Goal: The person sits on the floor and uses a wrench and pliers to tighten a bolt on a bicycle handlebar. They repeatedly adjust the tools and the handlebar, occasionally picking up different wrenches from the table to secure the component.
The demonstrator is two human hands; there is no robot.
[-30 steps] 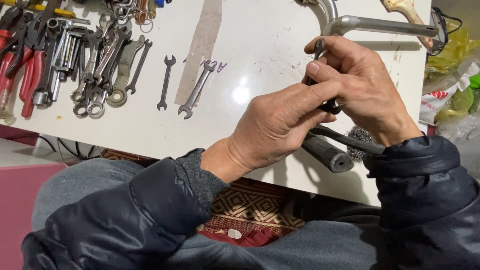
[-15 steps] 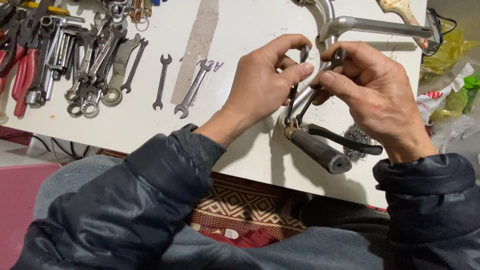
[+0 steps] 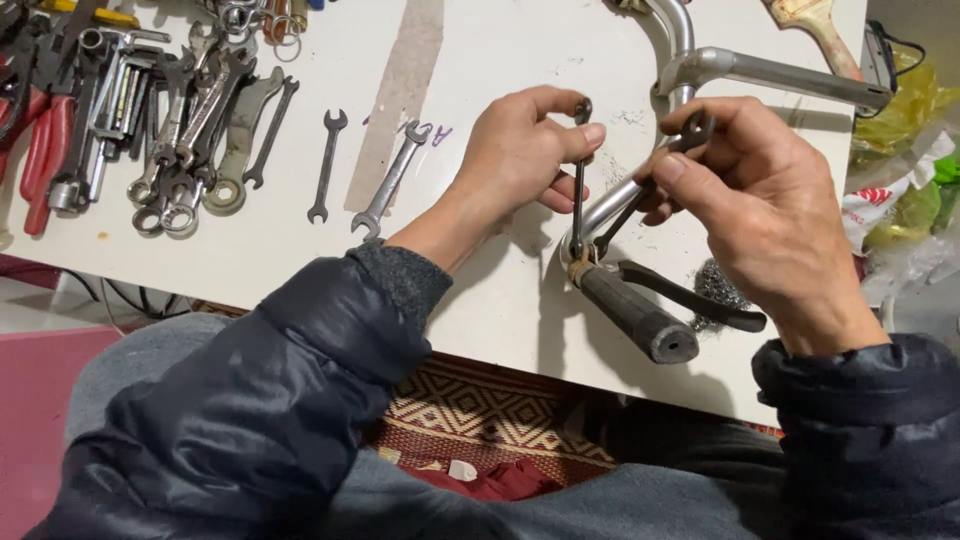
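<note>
While over handlebar (image 3: 640, 190), two spanners (image 3: 579, 180)

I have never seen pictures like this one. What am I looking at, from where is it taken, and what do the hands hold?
There is no machine here. A camera worn on a person's head looks down at that person's own two bare hands, in dark jacket sleeves. The left hand holds a thin dark wrench upright. The right hand holds a second dark wrench tilted. Both tools meet low on a metal bicycle handlebar, just above its black rubber handle and brake lever. All this lies on a white table. On the table's left side are a pile of wrenches, red pliers and two single wrenches.
</note>
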